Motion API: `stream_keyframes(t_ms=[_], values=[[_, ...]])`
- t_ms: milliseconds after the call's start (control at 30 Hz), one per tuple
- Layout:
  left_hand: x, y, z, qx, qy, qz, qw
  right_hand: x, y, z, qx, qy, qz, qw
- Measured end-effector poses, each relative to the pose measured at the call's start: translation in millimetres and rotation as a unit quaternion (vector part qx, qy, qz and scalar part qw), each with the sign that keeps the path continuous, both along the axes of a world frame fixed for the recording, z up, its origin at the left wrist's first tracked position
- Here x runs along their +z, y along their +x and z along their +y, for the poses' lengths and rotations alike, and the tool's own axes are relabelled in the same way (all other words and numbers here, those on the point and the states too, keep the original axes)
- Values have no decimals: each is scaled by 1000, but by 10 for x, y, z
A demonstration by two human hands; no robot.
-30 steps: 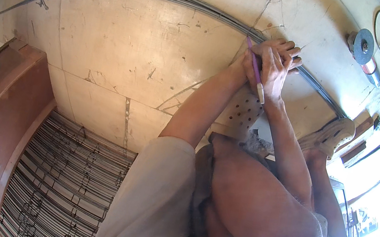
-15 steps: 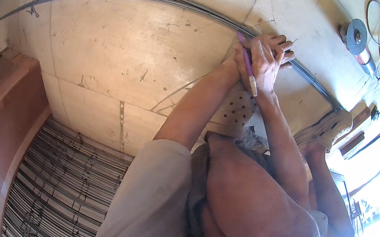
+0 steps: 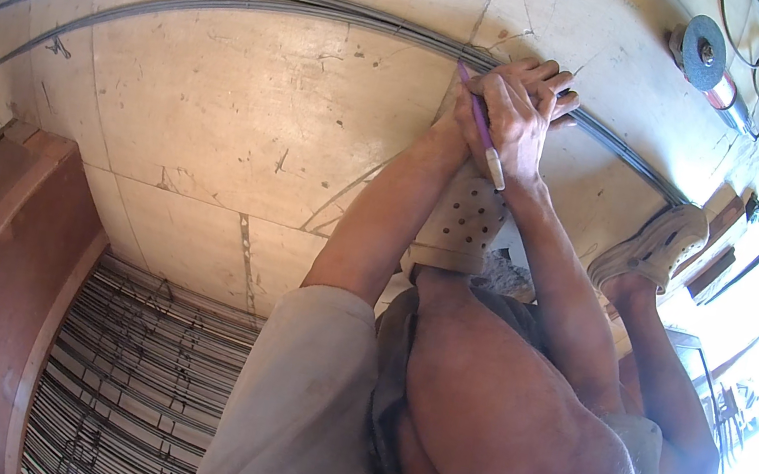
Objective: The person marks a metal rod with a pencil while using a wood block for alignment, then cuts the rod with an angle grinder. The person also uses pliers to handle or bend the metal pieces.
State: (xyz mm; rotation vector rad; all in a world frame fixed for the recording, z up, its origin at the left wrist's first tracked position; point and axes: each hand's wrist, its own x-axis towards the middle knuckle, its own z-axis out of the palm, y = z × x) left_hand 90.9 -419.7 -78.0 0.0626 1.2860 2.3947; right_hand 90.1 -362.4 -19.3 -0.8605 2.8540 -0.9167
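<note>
A bundle of long thin metal rods (image 3: 338, 10) lies across the floor in front of me, bending away at its left end. My left hand (image 3: 542, 75) is over the bundle with its fingers curled across the rods. My right hand (image 3: 514, 129) is closed around a purple pen (image 3: 482, 125) with a pale end, whose upper tip is close to the rods. The right hand overlaps the left and hides part of it. A clog-type shoe (image 3: 459, 221) is just below my hands, and another clog (image 3: 654, 247) stands near the right end of the rods.
An angle grinder (image 3: 704, 57) with a grey disc and its cord lies at upper right. A brown wooden box-like piece (image 3: 17, 275) stands at lower left, beside several tied rows of dark rods (image 3: 145, 358). Wood scraps (image 3: 711, 270) lie by the right clog.
The view has tilted slightly, shifting the whole scene a little. My hands keep nearly the same place on the rods, and the pen stays in my right hand.
</note>
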Motion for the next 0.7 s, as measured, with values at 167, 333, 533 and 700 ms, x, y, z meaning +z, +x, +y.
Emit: stream_keyframes(t_ms=[167,333,533,700], values=[[8,-9,11,59,369,-201,906,22,-23,-6,-8,0,13,1000],[-21,4,69,25,104,-76,991,-32,-19,74,0,25,3,1000],[-181,28,89,21,211,-116,970,70,-3,109,-5,44,-31,999],[-233,-39,13,-14,-480,327,814,678,-192,333,-148,-217,-273,926]])
